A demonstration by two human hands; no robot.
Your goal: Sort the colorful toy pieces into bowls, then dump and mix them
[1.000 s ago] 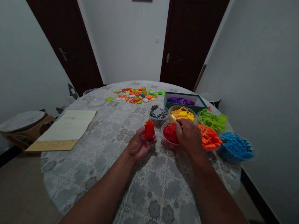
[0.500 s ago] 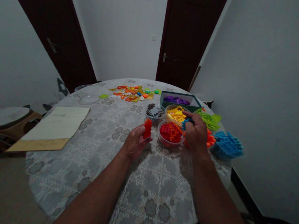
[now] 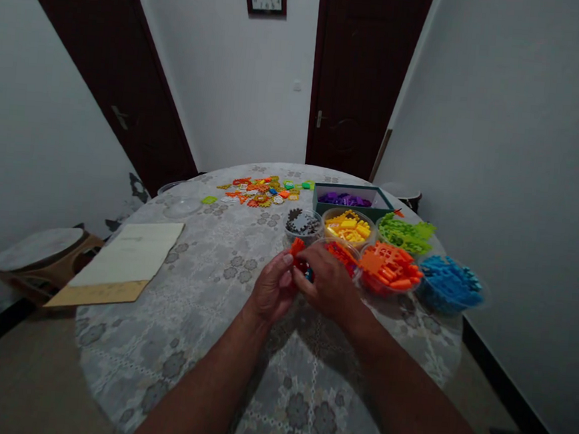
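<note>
The red block cluster (image 3: 297, 250) sits pinched in my left hand (image 3: 272, 288), just above the tabletop (image 3: 201, 317), with my right hand (image 3: 332, 284) pressed against it from the other side. Both hands are closed together around the cluster, and between my fingers I can make out a small blue piece (image 3: 308, 274), though which hand has it I cannot tell. The cluster pokes out above my left thumb, just in front of the bowl of red pieces (image 3: 343, 252).

What worries me is the push: if I press the blue piece at an angle, the cluster could twist out of my left hand's pinch or pop apart, I judge. My right wrist is close to the bowl of orange pieces (image 3: 390, 268), so a careless elbow could tip it, or nudge the heap of blue pieces (image 3: 447, 283) beside it.
</note>
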